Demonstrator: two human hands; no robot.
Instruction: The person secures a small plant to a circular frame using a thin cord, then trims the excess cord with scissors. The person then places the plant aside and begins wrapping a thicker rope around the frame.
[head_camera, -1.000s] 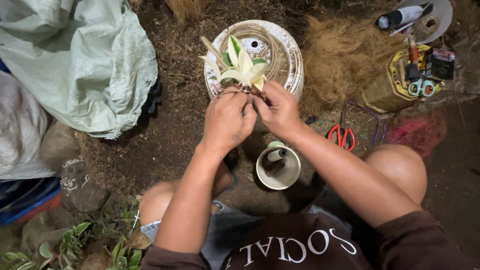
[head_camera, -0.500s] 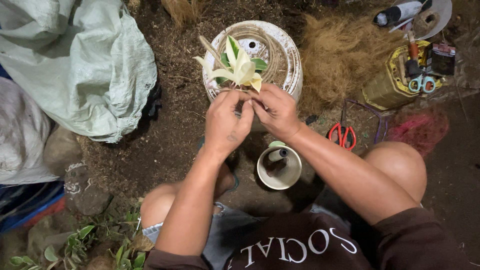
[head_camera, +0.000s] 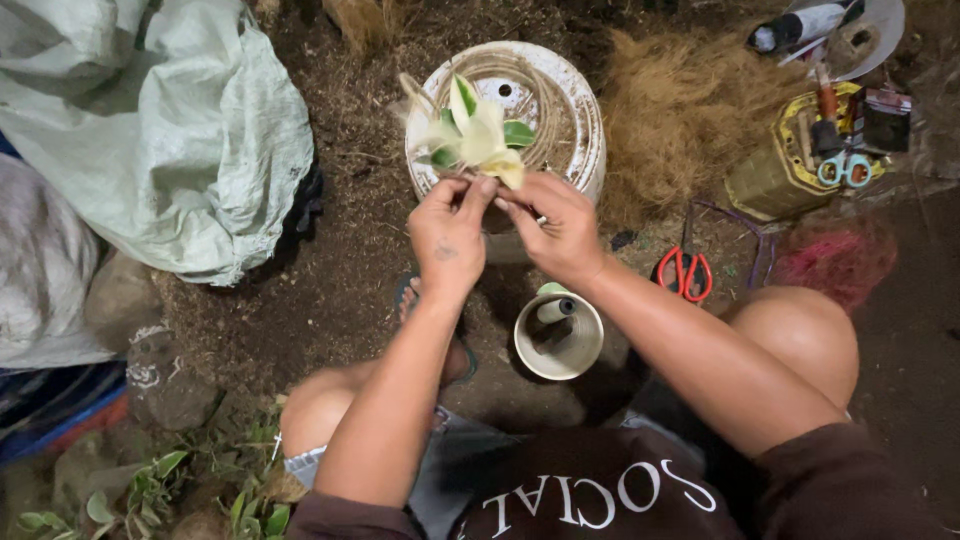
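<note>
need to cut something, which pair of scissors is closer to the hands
The red-handled scissors, lying on the soil just beyond the right hand. The blue-handled scissors sit farther off, on the yellow container at the right.

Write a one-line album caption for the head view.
Both hands, left hand and right hand, pinch a small variegated plant above an upturned white bucket.

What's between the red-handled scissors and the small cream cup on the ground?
Head view: the person's right forearm crosses the stretch between the red-handled scissors and the small cream cup; beneath it, bare dirt.
</note>
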